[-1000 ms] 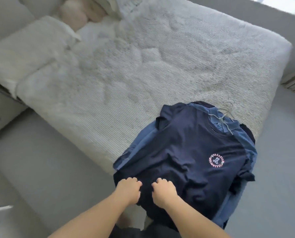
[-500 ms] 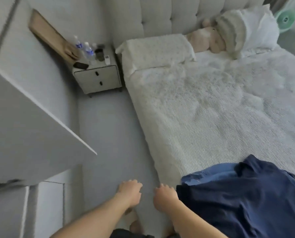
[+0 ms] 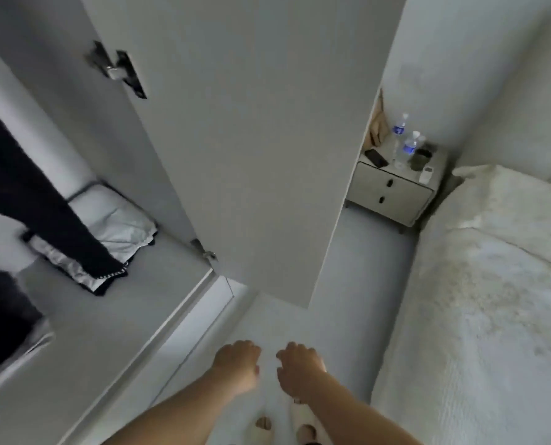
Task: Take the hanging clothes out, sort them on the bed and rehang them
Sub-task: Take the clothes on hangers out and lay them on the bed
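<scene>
A: Where do things stand with the clothes?

B: Both hands are free. The left hand and the right hand hang low in front of the body over the floor, fingers loosely curled, no grip on anything.

A: And the clothes themselves?

B: One dark garment hangs inside the open wardrobe at the left, its hem reaching down near a folded light item with dark edging that lies on the wardrobe's bottom shelf. More dark fabric shows at the lower left edge (too blurred to say what it is). The wardrobe door stands swung open between the wardrobe and the nightstand.

A: Anything on the bed?

B: The part of the bed in view at the right shows only its pale textured cover and a pillow near the head. The foot end is out of frame, so I cannot tell what lies there.

A: So how far along is it?

B: My judgement: the taking-out stage is not finished, since at least one piece remains hanging. Sorting and rehanging look to be ahead. The person faces the wardrobe with unoccupied hands, which suits reaching in for the next hanger.

A: Other bits around?

B: Two water bottles and a phone sit on the nightstand.
</scene>
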